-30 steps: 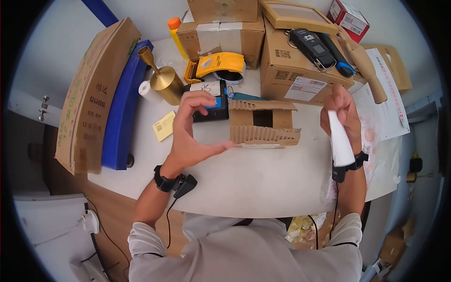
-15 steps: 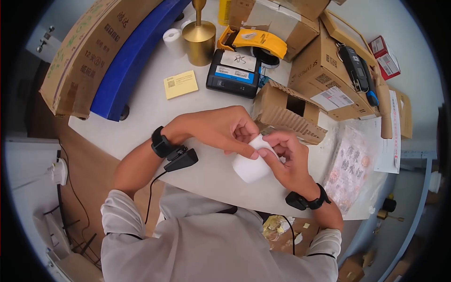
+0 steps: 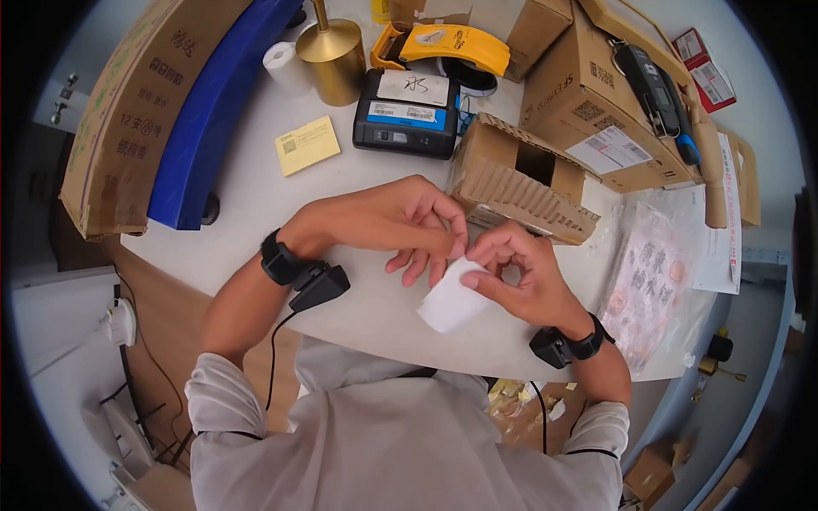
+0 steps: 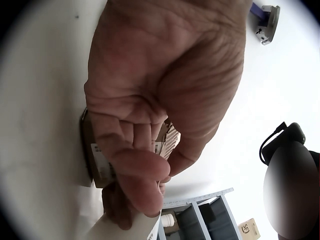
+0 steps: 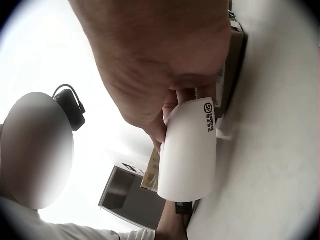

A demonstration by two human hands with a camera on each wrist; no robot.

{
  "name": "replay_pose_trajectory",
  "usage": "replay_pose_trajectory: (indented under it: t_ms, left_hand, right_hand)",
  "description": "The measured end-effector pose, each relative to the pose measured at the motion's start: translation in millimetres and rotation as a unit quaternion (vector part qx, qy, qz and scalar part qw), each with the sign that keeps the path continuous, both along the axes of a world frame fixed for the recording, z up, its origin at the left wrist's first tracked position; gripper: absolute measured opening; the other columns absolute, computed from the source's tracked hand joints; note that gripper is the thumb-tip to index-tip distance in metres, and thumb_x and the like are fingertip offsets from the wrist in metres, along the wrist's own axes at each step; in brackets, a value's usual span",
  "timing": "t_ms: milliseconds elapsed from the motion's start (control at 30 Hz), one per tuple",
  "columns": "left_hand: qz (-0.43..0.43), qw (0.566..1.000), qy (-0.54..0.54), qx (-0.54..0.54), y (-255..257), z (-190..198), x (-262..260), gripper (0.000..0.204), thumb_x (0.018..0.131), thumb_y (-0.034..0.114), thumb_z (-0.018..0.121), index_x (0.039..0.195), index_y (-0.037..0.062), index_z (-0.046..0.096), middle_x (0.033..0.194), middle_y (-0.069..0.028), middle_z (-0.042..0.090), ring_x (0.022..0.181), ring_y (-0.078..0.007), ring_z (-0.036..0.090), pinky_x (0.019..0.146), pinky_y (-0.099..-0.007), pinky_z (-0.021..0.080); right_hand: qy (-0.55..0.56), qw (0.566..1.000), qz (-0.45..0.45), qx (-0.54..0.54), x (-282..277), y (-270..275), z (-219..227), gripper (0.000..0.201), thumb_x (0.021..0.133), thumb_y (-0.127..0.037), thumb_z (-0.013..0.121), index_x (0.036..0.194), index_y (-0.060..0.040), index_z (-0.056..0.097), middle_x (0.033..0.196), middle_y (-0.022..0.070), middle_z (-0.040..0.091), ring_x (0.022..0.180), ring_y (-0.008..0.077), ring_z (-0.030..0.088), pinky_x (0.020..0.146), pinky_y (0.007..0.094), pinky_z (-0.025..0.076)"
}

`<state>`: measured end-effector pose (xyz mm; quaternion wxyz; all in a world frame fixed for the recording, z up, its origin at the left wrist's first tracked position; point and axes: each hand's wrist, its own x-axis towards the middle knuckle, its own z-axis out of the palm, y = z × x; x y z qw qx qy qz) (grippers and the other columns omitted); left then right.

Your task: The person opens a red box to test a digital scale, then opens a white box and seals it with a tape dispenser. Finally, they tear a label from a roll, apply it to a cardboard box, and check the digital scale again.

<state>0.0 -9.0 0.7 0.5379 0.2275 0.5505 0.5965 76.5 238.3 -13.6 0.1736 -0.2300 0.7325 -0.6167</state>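
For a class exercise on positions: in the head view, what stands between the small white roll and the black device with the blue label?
The gold metal object stands between the white roll and black device.

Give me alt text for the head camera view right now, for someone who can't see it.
A person's right hand pinches a curled white label over a desk, the left hand at its top edge. Behind are an open cardboard box and a black printer.

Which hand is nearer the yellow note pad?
The left. In the head view, the left hand is below and right of the yellow note pad; the right hand, holding white paper, is farther right and lower.
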Motion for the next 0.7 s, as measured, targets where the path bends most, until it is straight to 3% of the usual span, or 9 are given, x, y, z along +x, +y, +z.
replay_pose_trajectory:
  t_ms: [600, 667, 700]
  left_hand:
    - [0.006, 0.999, -0.030, 0.026, 4.1, -12.0, 4.1, 0.018, 0.097, 0.017, 0.060, 0.096, -0.0005, 0.066, 0.075, -0.0068, 0.070, 0.058, -0.0115, 0.068, 0.047, -0.0223, 0.050]
    - [0.015, 0.999, -0.037, 0.037, 5.4, -12.5, 4.9, 0.015, 0.088, 0.003, 0.055, 0.096, -0.0035, 0.066, 0.074, -0.0079, 0.069, 0.059, -0.0132, 0.069, 0.047, -0.0237, 0.051]
    - [0.016, 0.998, -0.038, 0.038, 5.3, -12.5, 5.1, 0.015, 0.088, 0.003, 0.055, 0.096, -0.0035, 0.066, 0.074, -0.0079, 0.069, 0.059, -0.0132, 0.069, 0.047, -0.0237, 0.051]
  right_hand:
    - [-0.003, 1.000, -0.031, 0.001, 3.2, -5.3, -2.5, 0.031, 0.087, -0.006, 0.081, 0.111, -0.0056, 0.061, 0.081, 0.0010, 0.076, 0.061, 0.0011, 0.059, 0.053, 0.0190, 0.042]
    - [-0.002, 0.999, -0.035, 0.004, 3.8, -5.6, -3.2, 0.030, 0.087, -0.006, 0.081, 0.110, -0.0054, 0.062, 0.081, 0.0008, 0.075, 0.062, 0.0013, 0.059, 0.053, 0.0190, 0.043]
    - [0.001, 0.999, -0.040, 0.007, 4.1, -5.8, -3.7, 0.030, 0.087, -0.006, 0.082, 0.110, -0.0053, 0.062, 0.082, 0.0006, 0.075, 0.062, 0.0015, 0.060, 0.053, 0.0191, 0.044]
